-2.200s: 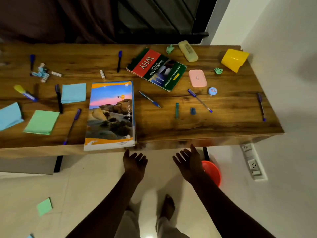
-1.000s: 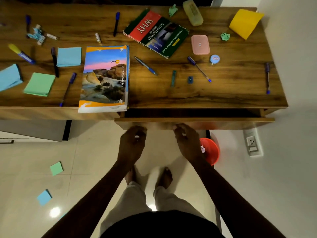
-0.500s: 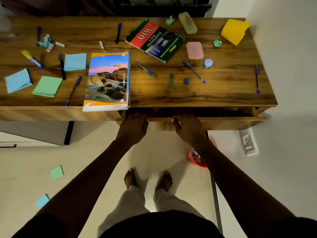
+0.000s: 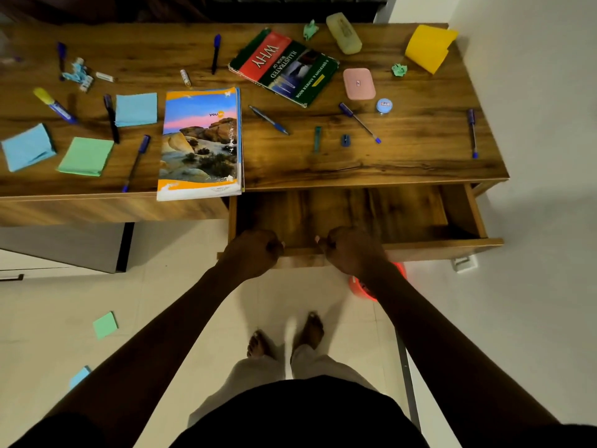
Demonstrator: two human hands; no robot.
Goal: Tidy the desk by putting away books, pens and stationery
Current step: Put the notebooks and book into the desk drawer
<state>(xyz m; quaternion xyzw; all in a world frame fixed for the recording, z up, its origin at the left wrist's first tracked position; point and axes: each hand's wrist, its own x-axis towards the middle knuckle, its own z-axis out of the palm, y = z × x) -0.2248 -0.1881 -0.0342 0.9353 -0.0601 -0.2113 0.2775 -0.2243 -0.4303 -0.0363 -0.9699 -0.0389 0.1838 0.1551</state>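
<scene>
Head view: left hand (image 4: 255,253) and right hand (image 4: 350,252) clenched on front edge of drawer (image 4: 420,245), drawer open under desk (image 4: 403,163). Notebook (image 4: 202,143), WHY book (image 4: 284,67), pens (image 4: 269,120), sticky notes (image 4: 85,156) scattered on desktop.

Pale glossy tiled floor (image 4: 181,286) all across the bottom, catching a bit of glare. Plain white wall (image 4: 533,156) along the right. Round red plastic tub (image 4: 359,288) sitting on the tiles, only partly visible. Small white wall socket (image 4: 465,263) low down, near that tub. Flat grey cabinet panel (image 4: 61,247) off to the left with a dark edge. Dark curtain fabric (image 4: 97,8) at the very top, pretty murky.
</scene>
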